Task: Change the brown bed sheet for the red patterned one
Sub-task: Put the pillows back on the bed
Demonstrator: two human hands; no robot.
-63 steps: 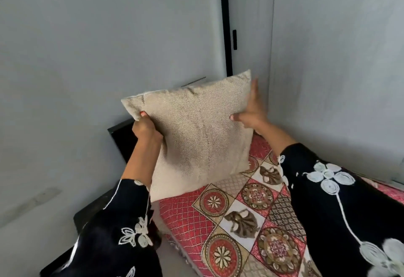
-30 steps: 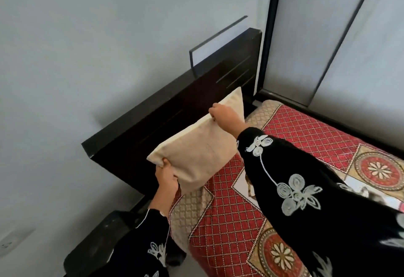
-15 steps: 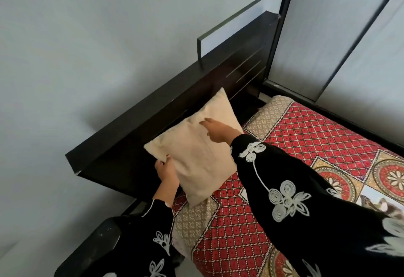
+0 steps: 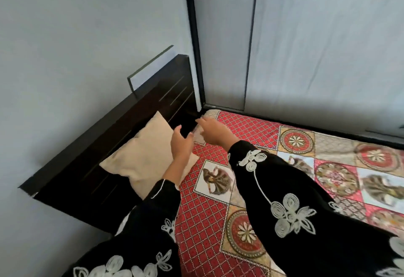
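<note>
The red patterned sheet (image 4: 203, 211) is spread over the bed, covering the mattress from the near edge to the far edge, where it meets the dark base strip of the grey panelled wall (image 4: 317, 47). Its beige-bordered corner reaches into the far corner of the bed at the head end. Both hands are over that head end, close to each other but apart. The left hand (image 4: 181, 143) is held loose with the thumb raised and the fingers slightly spread, gripping nothing. It hovers over the right corner of the cream pillow (image 4: 142, 156), just where the pillow overlaps the sheet's red lattice border. Whether it touches the pillow cannot be told. The right hand (image 4: 215, 133) is palm down with relaxed, extended fingers, also holding nothing. It is stretched over the sheet's far head corner, its fingertips towards the gap beside the dark headboard (image 4: 131, 119). Contact with the cloth cannot be judged. The pillow leans upright against the headboard at the bed's near head corner, its lower edge resting on the sheet. Black sleeves with white embroidered flowers (image 4: 284, 189) cross over the sheet's patterned squares. A thin white panel (image 4: 150, 73) stands behind the headboard against the wall.
</note>
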